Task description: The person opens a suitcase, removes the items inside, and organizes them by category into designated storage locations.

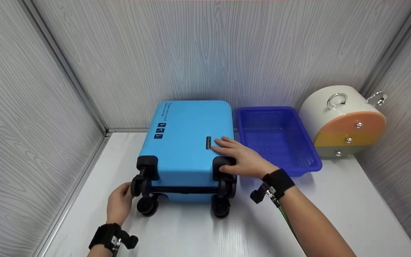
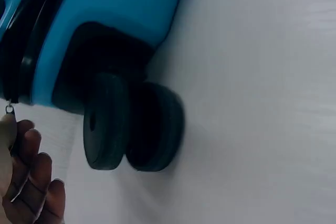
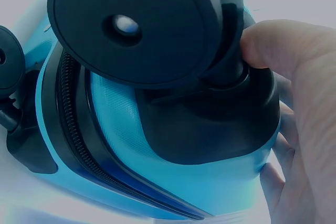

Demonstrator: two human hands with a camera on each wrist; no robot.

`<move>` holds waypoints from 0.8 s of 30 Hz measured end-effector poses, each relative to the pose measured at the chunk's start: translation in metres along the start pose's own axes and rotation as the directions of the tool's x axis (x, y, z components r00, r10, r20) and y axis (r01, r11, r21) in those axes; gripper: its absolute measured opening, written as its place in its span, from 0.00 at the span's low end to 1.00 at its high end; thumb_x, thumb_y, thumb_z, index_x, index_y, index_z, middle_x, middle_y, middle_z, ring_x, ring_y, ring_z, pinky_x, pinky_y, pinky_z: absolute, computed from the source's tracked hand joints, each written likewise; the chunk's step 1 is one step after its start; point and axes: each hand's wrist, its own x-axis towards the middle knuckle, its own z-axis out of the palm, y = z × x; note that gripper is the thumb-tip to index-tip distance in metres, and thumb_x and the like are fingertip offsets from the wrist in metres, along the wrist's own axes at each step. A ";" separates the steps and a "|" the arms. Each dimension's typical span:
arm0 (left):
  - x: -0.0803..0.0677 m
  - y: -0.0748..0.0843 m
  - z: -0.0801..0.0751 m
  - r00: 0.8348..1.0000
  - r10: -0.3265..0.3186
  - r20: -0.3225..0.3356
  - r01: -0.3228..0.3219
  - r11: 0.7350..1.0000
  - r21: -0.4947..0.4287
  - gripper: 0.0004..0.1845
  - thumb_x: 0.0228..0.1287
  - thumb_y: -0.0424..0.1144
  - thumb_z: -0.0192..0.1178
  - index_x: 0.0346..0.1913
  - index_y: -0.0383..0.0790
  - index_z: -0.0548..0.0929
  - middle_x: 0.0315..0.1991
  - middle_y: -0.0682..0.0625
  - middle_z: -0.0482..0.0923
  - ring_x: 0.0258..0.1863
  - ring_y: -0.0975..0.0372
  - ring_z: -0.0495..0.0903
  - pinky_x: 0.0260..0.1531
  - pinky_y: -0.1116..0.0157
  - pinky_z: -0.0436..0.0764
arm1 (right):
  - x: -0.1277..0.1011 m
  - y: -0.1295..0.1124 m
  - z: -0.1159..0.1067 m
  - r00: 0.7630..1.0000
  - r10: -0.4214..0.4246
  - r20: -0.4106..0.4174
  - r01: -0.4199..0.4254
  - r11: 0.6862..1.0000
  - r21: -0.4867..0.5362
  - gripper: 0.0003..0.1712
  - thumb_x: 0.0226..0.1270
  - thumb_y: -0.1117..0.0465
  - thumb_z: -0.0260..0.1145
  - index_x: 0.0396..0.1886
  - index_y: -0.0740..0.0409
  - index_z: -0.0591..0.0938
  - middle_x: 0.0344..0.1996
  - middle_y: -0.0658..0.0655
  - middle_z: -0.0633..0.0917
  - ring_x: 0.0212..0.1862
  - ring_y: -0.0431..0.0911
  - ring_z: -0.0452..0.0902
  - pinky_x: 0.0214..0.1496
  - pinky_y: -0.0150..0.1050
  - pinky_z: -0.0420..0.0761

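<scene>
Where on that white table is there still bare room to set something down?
Bare tabletop lies in front of the blue basket, right of the right hand. The basket looks empty too. A narrower strip runs left of the suitcase, by the wall. It is crowded at the wheels, where the left hand works.
</scene>
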 end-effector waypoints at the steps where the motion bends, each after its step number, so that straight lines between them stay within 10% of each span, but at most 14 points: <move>1: 0.006 -0.001 -0.002 1.000 -0.006 0.019 0.006 1.000 0.000 0.19 0.82 0.44 0.50 0.59 0.36 0.84 0.46 0.44 0.85 0.44 0.54 0.80 0.46 0.57 0.76 | 0.000 0.000 0.001 1.000 -0.003 -0.002 0.003 1.000 -0.002 0.40 0.74 0.44 0.64 0.81 0.40 0.62 0.82 0.45 0.54 0.82 0.44 0.39 0.78 0.57 0.54; 12: 0.052 0.011 -0.006 0.991 -0.049 0.121 0.061 0.994 -0.093 0.25 0.80 0.52 0.52 0.62 0.34 0.83 0.59 0.38 0.82 0.55 0.52 0.79 0.47 0.63 0.76 | -0.001 0.000 0.005 0.999 -0.029 -0.029 0.028 1.000 -0.008 0.40 0.75 0.44 0.64 0.81 0.42 0.62 0.81 0.47 0.55 0.82 0.46 0.39 0.78 0.57 0.55; 24: 0.048 0.014 -0.009 0.975 -0.080 0.206 0.122 0.973 -0.197 0.32 0.80 0.56 0.49 0.72 0.34 0.74 0.67 0.37 0.74 0.60 0.51 0.76 0.54 0.60 0.77 | -0.003 0.001 0.009 0.999 -0.016 -0.044 0.017 1.000 0.021 0.39 0.75 0.44 0.63 0.81 0.41 0.62 0.81 0.46 0.54 0.82 0.44 0.38 0.78 0.55 0.53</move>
